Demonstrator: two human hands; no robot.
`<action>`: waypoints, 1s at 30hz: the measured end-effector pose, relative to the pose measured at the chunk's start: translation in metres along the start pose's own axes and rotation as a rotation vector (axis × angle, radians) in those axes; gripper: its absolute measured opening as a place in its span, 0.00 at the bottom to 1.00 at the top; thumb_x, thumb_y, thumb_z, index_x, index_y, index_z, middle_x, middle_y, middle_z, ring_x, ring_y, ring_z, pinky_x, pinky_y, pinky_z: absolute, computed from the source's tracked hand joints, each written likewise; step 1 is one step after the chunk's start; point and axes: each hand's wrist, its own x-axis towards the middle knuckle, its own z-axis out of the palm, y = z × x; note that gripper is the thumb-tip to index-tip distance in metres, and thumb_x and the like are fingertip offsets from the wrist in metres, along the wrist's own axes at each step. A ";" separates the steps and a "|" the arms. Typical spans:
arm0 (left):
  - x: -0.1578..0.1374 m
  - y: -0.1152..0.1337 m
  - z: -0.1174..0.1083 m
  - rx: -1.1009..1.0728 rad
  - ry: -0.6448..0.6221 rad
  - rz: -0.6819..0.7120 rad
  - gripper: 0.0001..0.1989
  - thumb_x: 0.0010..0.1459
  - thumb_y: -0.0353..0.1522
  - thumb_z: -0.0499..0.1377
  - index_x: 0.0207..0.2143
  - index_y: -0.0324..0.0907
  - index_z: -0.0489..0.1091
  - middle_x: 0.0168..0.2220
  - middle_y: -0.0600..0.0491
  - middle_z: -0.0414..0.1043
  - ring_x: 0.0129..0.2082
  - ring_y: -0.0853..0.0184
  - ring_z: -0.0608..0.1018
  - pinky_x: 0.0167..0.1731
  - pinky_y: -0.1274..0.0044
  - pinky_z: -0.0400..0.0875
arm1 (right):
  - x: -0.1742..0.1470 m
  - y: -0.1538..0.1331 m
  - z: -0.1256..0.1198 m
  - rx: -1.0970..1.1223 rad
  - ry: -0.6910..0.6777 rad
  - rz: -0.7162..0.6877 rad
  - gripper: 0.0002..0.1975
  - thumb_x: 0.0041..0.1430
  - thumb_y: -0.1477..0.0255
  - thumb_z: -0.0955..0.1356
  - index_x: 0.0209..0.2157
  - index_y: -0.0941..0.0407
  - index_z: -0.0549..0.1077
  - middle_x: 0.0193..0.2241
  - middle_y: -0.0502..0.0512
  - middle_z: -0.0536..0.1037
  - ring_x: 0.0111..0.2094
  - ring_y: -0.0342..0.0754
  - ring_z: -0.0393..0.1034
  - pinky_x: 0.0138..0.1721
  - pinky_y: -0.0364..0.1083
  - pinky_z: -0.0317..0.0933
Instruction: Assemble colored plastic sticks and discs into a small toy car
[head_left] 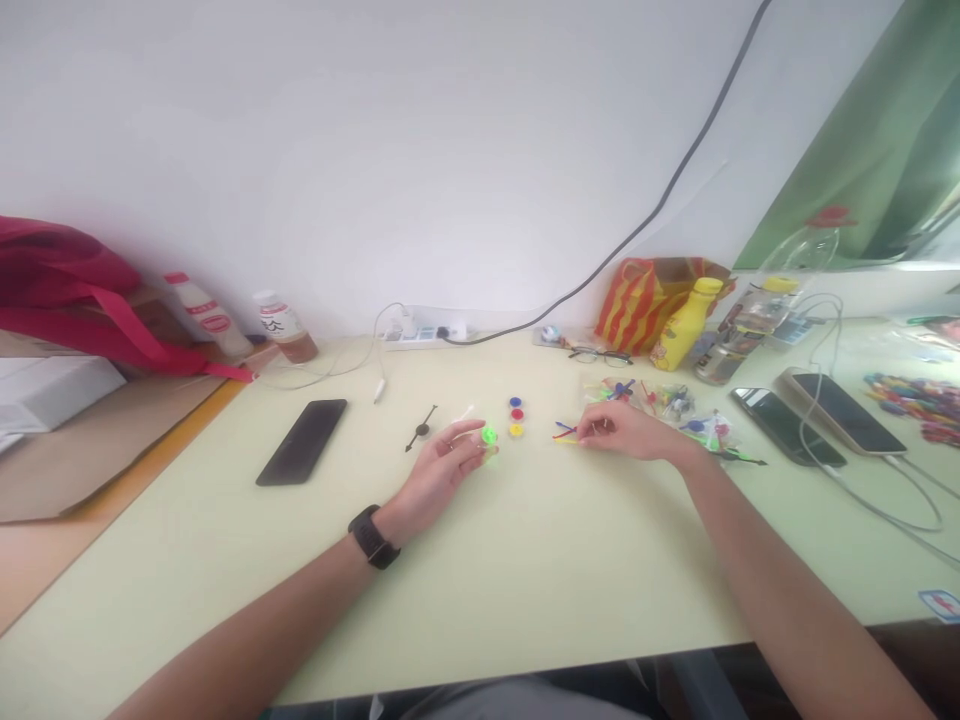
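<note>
My left hand [442, 465], a black watch at its wrist, is closed with a bright green round plastic piece [489, 436] at its fingertips. Just beyond it, a blue disc [515, 402], a red disc [517, 415] and a yellow disc [516, 431] form a short row on the table. My right hand [619, 430] pinches at a few thin plastic sticks [565, 432], coloured blue, red and yellow; its fingers hide their right ends. To the left of my left hand lies a black double-ended arrow pointer [423, 430].
Clear bags of small coloured parts [660, 398] lie behind my right hand. A black phone [302, 442] rests at left, two more phones [847, 410] with cables at right. Along the wall stand bottles [688, 325], a striped bag [637, 300], glasses [600, 355] and a power strip [424, 335].
</note>
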 end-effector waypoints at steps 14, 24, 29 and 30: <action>0.002 0.005 0.003 -0.142 0.045 -0.078 0.22 0.68 0.47 0.60 0.46 0.38 0.80 0.44 0.42 0.83 0.51 0.55 0.82 0.64 0.64 0.69 | 0.006 -0.005 0.011 0.073 0.075 -0.045 0.15 0.59 0.57 0.72 0.33 0.55 0.82 0.32 0.56 0.82 0.32 0.50 0.70 0.33 0.49 0.62; 0.002 0.010 0.001 -0.234 0.018 -0.147 0.35 0.64 0.57 0.55 0.47 0.34 0.80 0.50 0.37 0.81 0.56 0.50 0.80 0.64 0.65 0.68 | 0.016 -0.005 0.027 0.150 0.279 -0.101 0.17 0.63 0.55 0.70 0.38 0.55 0.80 0.38 0.58 0.79 0.35 0.50 0.71 0.38 0.50 0.67; 0.001 0.012 0.002 -0.274 0.027 -0.163 0.36 0.65 0.57 0.54 0.49 0.32 0.79 0.51 0.36 0.81 0.57 0.50 0.79 0.65 0.67 0.67 | 0.022 -0.013 0.042 0.368 0.422 -0.089 0.18 0.60 0.54 0.73 0.38 0.56 0.80 0.36 0.57 0.78 0.35 0.50 0.72 0.36 0.49 0.68; 0.001 0.012 0.003 -0.284 0.029 -0.165 0.36 0.66 0.57 0.54 0.49 0.31 0.79 0.51 0.36 0.80 0.57 0.50 0.79 0.65 0.67 0.67 | 0.022 -0.015 0.046 0.433 0.416 -0.078 0.18 0.60 0.54 0.73 0.39 0.56 0.79 0.34 0.55 0.78 0.33 0.49 0.73 0.35 0.49 0.68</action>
